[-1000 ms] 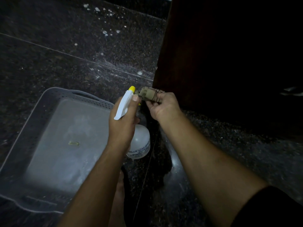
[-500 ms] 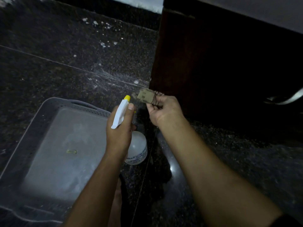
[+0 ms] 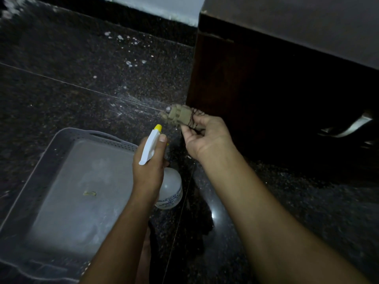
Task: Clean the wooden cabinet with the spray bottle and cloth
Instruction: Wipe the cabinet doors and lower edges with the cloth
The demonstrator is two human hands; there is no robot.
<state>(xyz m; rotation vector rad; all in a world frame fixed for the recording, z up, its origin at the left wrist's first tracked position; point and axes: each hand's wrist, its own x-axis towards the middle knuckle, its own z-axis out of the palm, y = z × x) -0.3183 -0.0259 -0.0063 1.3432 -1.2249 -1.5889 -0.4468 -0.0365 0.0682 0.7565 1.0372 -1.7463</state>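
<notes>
My left hand (image 3: pixel 148 167) grips the neck of a white spray bottle (image 3: pixel 171 190) with a yellow nozzle tip, its nozzle aimed up and right. Just beyond the nozzle, my right hand (image 3: pixel 207 136) pinches a small folded tan cloth (image 3: pixel 179 116) with dark frayed threads. The cloth is held beside the lower left corner of the dark wooden cabinet (image 3: pixel 256 89), which fills the upper right. I cannot tell whether the cloth touches the wood.
A grey perforated plastic tray (image 3: pixel 30 181) with a small yellow scrap inside lies on the dark speckled floor (image 3: pixel 82 58) at lower left. White specks dot the floor near the pale wall. A metal cabinet handle (image 3: pixel 346 126) shows at right.
The view has tilted up, showing more of the cabinet top and the wall. Both hands keep their holds; the cloth has spread a little farther from the nozzle.
</notes>
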